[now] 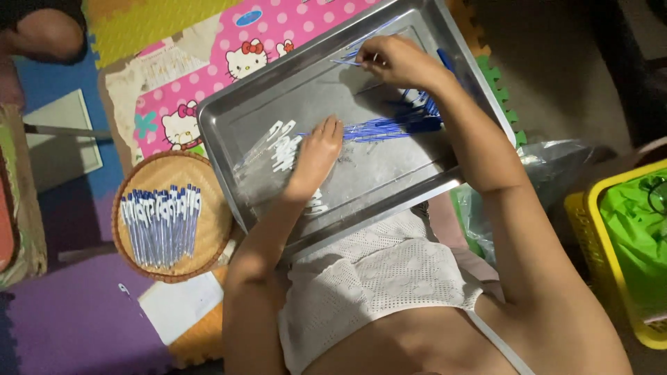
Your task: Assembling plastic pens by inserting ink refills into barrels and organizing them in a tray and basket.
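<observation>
Tray: a big steel baking tray (375, 187) sits tilted across the person's lap, its bare metal dusty and scuffed, and it's the anchor for everything here.
Left hand: the left hand (316, 156) lies palm down near the tray's middle, fingers together and loosely flat, gripping nothing, fingertips touching the pile of blue ink refills (389, 127).
Right hand: the right hand (396, 61) is up at the tray's far edge, fingers pinched narrow on one thin blue refill (345, 62).
Clear barrels: see-through pen barrels with white print (278, 149) are spread on the tray just left of the left hand.
Basket: off the tray's left corner, a round woven basket (212, 208) holds a neat row of finished blue-capped pens (161, 222).
Floor: foam puzzle mats in purple (62, 319), yellow and blue lie under it all.
Pink mat: a pink polka-dot sheet with cartoon cats (229, 48) lies beyond the tray's left edge.
Right of tray: a yellow crate (590, 229) lined with green plastic stands well off to the right, a clear bag (556, 156) between it and the tray.
Room: it's dim, lit from above.
</observation>
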